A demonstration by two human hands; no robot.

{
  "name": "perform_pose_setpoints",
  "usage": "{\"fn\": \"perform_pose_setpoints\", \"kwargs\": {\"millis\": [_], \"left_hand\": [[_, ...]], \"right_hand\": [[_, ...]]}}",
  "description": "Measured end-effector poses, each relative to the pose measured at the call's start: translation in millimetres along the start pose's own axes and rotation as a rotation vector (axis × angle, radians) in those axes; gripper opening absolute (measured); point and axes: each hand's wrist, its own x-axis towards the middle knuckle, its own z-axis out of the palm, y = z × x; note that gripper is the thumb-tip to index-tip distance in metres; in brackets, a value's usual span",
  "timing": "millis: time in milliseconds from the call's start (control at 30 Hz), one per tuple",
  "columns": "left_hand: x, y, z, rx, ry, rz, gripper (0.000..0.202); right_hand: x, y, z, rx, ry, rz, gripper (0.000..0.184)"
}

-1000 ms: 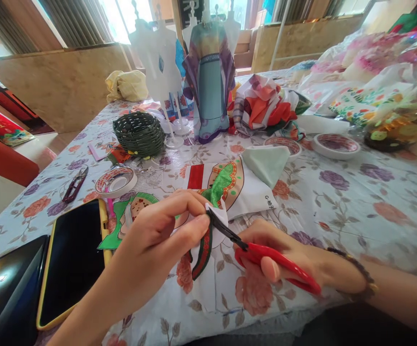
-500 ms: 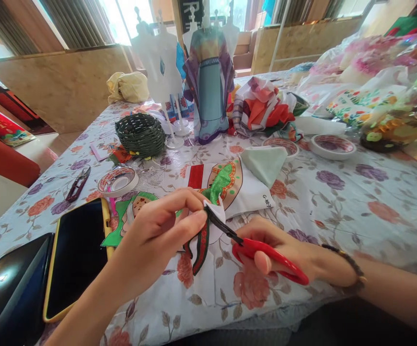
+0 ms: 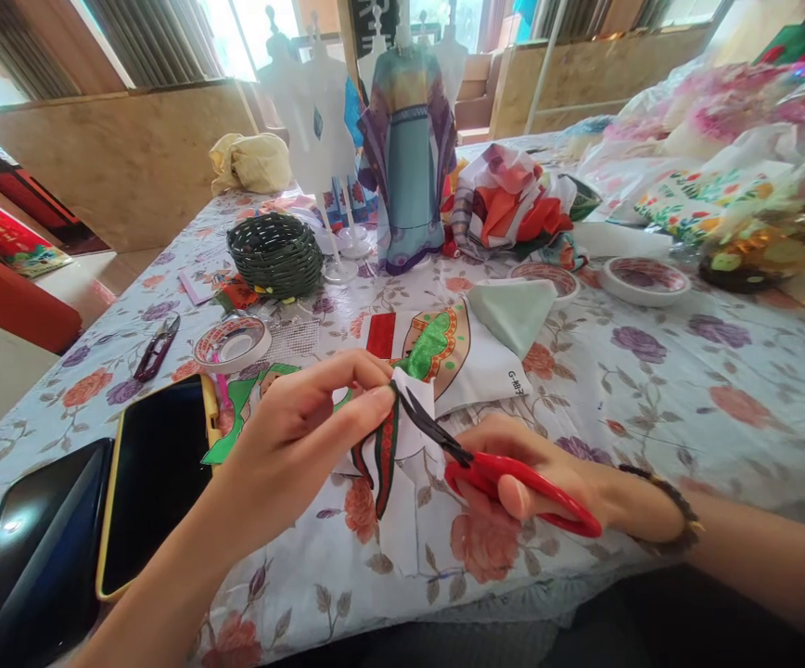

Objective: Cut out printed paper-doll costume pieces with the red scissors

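My left hand [image 3: 298, 436] pinches a printed paper piece [image 3: 389, 445] with red, green and black stripes, held up just above the floral tablecloth [image 3: 653, 390]. My right hand [image 3: 534, 473] grips red-handled scissors [image 3: 514, 478], thumb through the loop. Their dark blades are slightly apart at the white edge of the paper, right beside my left fingertips. A larger printed sheet [image 3: 444, 357] with red and green shapes lies flat behind my hands.
Two dark phones [image 3: 152, 482] lie at the near left. A tape roll [image 3: 232, 341], thread snips [image 3: 157, 348] and a green wicker basket [image 3: 275, 255] sit beyond them. Small mannequins, one in a blue-purple robe [image 3: 408, 158], folded fabrics and two small dishes [image 3: 645, 278] fill the back.
The scissors and paper have shifted slightly left and up in view, with the blades further into the paper's white edge. Both hands keep their grips.
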Motion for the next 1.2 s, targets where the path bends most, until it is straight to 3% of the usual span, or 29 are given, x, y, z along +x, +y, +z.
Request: {"fn": "perform_pose_setpoints", "kwargs": {"millis": [1200], "left_hand": [[-2.8, -3.4, 1.3, -0.088, -0.045, 0.02, 0.024]], "right_hand": [[-1.1, 2.9, 2.0, -0.017, 0.073, -0.086, 0.063]]}}
